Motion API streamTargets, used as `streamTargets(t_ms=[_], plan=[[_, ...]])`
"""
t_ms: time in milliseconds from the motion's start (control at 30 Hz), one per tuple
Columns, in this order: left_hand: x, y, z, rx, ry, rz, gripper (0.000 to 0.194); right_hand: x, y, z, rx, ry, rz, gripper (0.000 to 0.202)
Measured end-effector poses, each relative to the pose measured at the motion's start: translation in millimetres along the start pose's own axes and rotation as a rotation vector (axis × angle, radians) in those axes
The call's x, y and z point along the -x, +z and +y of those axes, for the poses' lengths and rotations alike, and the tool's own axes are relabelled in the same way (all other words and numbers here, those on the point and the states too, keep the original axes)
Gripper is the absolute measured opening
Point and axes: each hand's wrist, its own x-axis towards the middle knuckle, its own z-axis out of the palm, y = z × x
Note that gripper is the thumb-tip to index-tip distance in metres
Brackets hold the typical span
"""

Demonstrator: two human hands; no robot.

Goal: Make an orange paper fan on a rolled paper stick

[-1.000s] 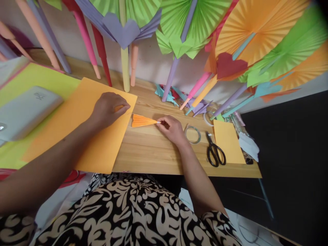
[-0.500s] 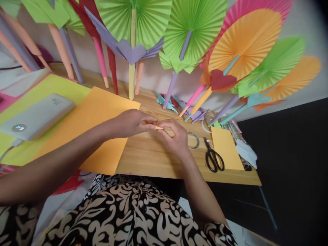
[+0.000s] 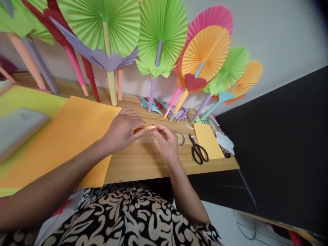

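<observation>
A small narrow piece of orange paper (image 3: 147,127) with a whitish tip stretches between my two hands above the wooden table. My left hand (image 3: 123,131) is closed on its left part, the back of the hand toward me. At the other end, my right hand (image 3: 166,140) pinches close to the whitish tip with thumb and forefinger. Large orange sheets of paper (image 3: 74,136) lie under and left of my left hand. Just right of my right hand are a roll of clear tape (image 3: 180,138) and black-handled scissors (image 3: 198,151).
Several folded paper fans on sticks, such as a green fan (image 3: 162,30) and an orange fan (image 3: 207,48), lean against the wall. Paper scraps (image 3: 176,112) lie beneath them. A smaller orange sheet (image 3: 208,140) is at right, a white power bank (image 3: 20,128) at left.
My view has shifted to the right. My hands have drawn slightly apart, and more of the orange paper shows between them. My left hand has turned its back more toward me.
</observation>
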Motion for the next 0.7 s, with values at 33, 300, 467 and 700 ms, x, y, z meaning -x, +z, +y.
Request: streamTargets(t_ms=[33, 300, 467, 700], plan=[[1, 1.5, 1, -0.030, 0.018, 0.013, 0.022, 0, 1, 0, -0.024, 0.018, 0.005, 0.025], [16, 10.2, -3, -0.245, 0.175, 0.175, 0.018, 1, 8, -7, -0.067, 0.051, 0.008, 0.021], [19, 12.7, -3, -0.221, 0.139, 0.200, 0.020, 0, 11, -5, -0.055, 0.036, 0.037, 0.018], [13, 9.6, -2, -0.224, 0.105, 0.137, 0.019, -2, 6, -8, 0.254, -0.203, 0.076, 0.010]])
